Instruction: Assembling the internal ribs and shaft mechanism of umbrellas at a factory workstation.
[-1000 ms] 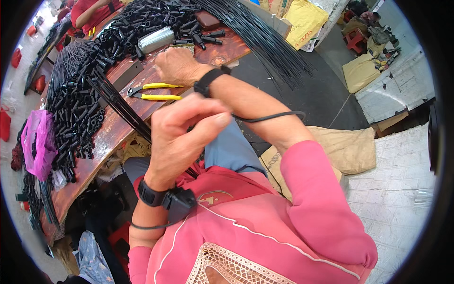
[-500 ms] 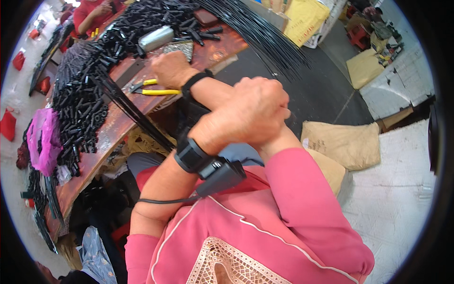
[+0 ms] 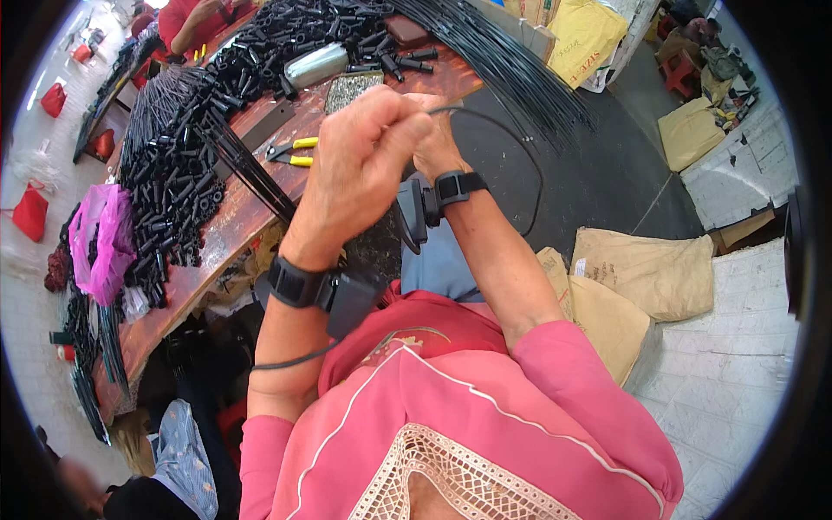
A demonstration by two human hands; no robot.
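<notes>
My left hand (image 3: 360, 160) is raised in front of the table edge, its fingers curled and closed at a thin black cable (image 3: 539, 160). That cable loops out to the right and passes down toward my right forearm. Just behind, my right hand (image 3: 440, 143) is close against the left fingertips; its own fingers are mostly hidden. Each wrist wears a black strap with a black box, the left box (image 3: 357, 299) and the right box (image 3: 414, 212). Pliers with yellow handles (image 3: 303, 160) lie on the table left of my left hand, partly covered by it.
The reddish wooden table (image 3: 186, 282) carries heaps of black tubular parts (image 3: 178, 186), bundled black cables (image 3: 498, 65), a pink plastic bag (image 3: 100, 238) and a container of small metal pieces (image 3: 347, 91). Tan sacks (image 3: 646, 273) lie at right. A red-sleeved person (image 3: 186, 26) sits across.
My left hand has come off my right forearm and moved up and left. My right hand has drawn back from the tabletop to the right, and the black cable loop now shows.
</notes>
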